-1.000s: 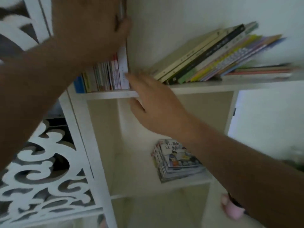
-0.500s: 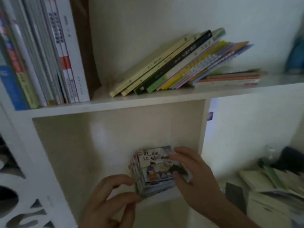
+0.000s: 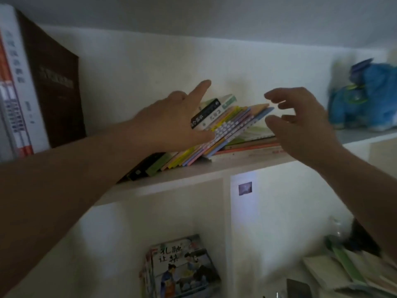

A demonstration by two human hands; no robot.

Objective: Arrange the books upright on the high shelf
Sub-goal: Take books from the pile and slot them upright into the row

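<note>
On the high white shelf (image 3: 193, 175) several thin books (image 3: 227, 125) lean rightward onto a few flat-lying books (image 3: 255, 147). My left hand (image 3: 169, 123) lies against the left side of the leaning books, index finger stretched up, thumb across their spines. My right hand (image 3: 300, 123) hovers just right of the leaning books' top ends, fingers spread and loosely bent, holding nothing. At the shelf's far left stand upright books (image 3: 17, 93), the outermost a dark brown one (image 3: 53, 87).
A blue plush toy (image 3: 365, 97) sits at the shelf's right end. In the compartment below lies a stack of picture booklets (image 3: 182, 267). Papers and books (image 3: 348, 272) are piled at the lower right, beyond the white divider (image 3: 226, 222).
Both hands have left the booklet stack in the lower compartment and risen to the leaning books on the high shelf. The view has tilted upward.
</note>
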